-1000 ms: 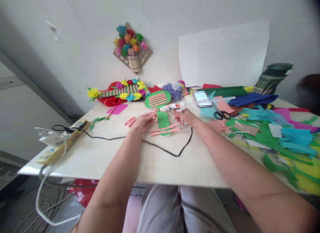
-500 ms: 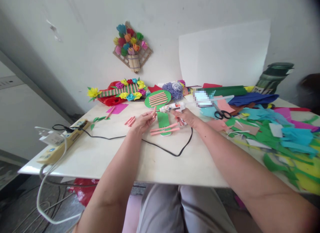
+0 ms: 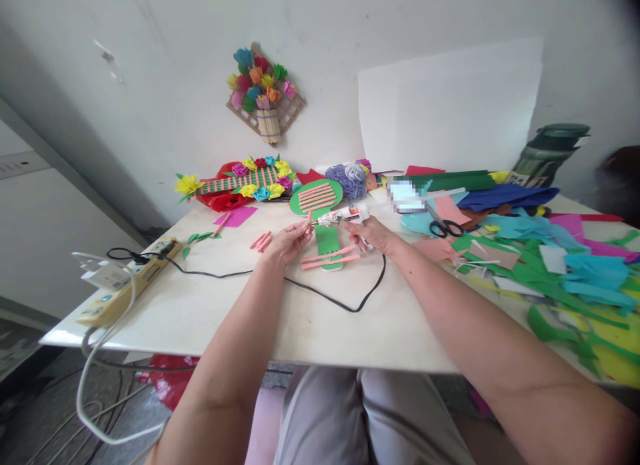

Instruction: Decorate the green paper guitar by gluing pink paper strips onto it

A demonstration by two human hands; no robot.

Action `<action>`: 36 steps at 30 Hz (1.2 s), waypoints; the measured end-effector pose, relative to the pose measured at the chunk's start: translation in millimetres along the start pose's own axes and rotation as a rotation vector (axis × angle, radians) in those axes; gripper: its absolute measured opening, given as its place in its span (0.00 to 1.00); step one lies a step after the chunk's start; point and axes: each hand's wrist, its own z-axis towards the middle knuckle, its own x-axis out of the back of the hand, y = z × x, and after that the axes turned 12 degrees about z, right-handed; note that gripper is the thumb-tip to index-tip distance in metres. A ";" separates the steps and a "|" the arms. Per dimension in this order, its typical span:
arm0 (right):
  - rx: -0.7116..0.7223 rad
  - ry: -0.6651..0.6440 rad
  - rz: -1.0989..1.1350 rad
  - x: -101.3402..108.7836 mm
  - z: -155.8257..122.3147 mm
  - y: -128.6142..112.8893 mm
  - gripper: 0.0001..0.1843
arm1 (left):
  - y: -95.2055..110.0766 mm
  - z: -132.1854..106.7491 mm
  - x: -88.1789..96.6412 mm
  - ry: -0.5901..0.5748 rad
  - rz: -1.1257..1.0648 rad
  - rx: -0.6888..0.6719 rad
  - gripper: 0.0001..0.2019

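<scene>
On the table [image 3: 310, 332] I monitor remotely, the green strip [image 3: 327, 240] lies centrally, presumably for easy reach. Above it my right hand [image 3: 374, 233] grips the glue gun [image 3: 355, 214], its tip just beside the small pink roll [image 3: 309, 218], which my left hand [image 3: 290, 242] pinches low, apparently leaving the upper end exposed.
</scene>
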 end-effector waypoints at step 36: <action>-0.001 -0.029 0.016 -4.2 -1.5 -2.2 0.24 | -2.0 2.5 -4.3 0.111 -0.071 -0.051 0.04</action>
